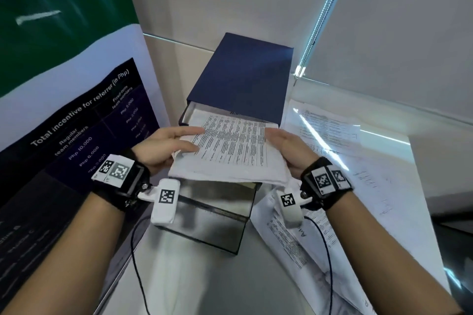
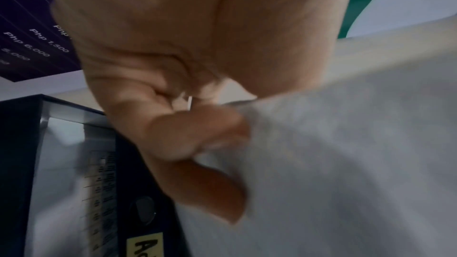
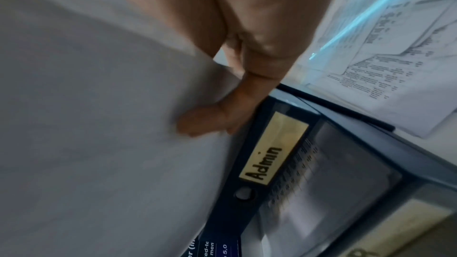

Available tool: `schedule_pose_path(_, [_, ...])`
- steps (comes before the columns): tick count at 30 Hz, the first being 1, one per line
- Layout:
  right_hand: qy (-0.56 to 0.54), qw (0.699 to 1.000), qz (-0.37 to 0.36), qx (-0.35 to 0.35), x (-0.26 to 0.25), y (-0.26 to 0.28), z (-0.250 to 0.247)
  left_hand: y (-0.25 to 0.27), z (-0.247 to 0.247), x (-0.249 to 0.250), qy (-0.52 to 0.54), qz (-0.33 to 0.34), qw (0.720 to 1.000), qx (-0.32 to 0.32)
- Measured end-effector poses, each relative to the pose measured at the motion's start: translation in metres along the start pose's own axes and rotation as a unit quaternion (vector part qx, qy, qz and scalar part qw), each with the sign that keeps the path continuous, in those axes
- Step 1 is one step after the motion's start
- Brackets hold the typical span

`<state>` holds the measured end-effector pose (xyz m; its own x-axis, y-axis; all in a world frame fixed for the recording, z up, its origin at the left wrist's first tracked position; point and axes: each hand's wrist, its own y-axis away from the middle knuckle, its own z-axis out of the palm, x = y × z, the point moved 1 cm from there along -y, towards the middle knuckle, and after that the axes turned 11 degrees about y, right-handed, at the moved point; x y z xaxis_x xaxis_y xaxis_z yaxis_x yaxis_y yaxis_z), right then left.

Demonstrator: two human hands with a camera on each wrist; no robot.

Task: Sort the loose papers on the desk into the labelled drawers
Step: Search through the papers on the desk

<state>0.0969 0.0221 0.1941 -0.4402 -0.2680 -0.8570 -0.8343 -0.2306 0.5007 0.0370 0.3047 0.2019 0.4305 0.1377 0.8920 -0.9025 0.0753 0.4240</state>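
Observation:
Both hands hold a stack of printed papers (image 1: 230,151) level over the dark blue drawer box (image 1: 243,74). My left hand (image 1: 184,143) grips the stack's left edge, thumb on top and fingers curled under the paper (image 2: 346,163). Gripping the right edge the same way is my right hand (image 1: 279,140), its fingers (image 3: 205,122) beneath the sheets. A drawer (image 1: 212,210) stands pulled out under the stack. In the right wrist view a drawer front bears a yellow "Admin" label (image 3: 269,163), with a printed sheet (image 3: 296,179) beside it. The left wrist view shows that label (image 2: 144,247) in part.
Loose printed sheets (image 1: 332,130) lie on the white desk right of the box, and more sheets (image 1: 294,238) spread near its front edge. A poster panel (image 1: 76,123) stands close on the left. A window blind with a bead chain (image 1: 314,33) hangs behind.

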Motion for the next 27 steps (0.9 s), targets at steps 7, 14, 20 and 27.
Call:
schedule_pose_path(7, [0.060,0.993,-0.014,-0.097,0.000,-0.001,-0.010,-0.053,-0.007,0.003,-0.035,0.069,0.979,0.189])
schedule_pose_path(14, [0.079,0.992,-0.069,0.070,-0.017,-0.048,-0.002,-0.086,0.012,0.023,-0.156,0.041,0.971,0.176])
schedule_pose_path(20, [0.059,0.994,-0.083,0.043,-0.014,-0.044,-0.009,-0.125,0.015,0.017,-0.246,0.039,0.934,0.254])
schedule_pose_path(27, [0.087,0.981,-0.034,0.172,0.047,-0.037,-0.096,-0.109,0.035,0.034,-0.446,0.022,0.872,0.199])
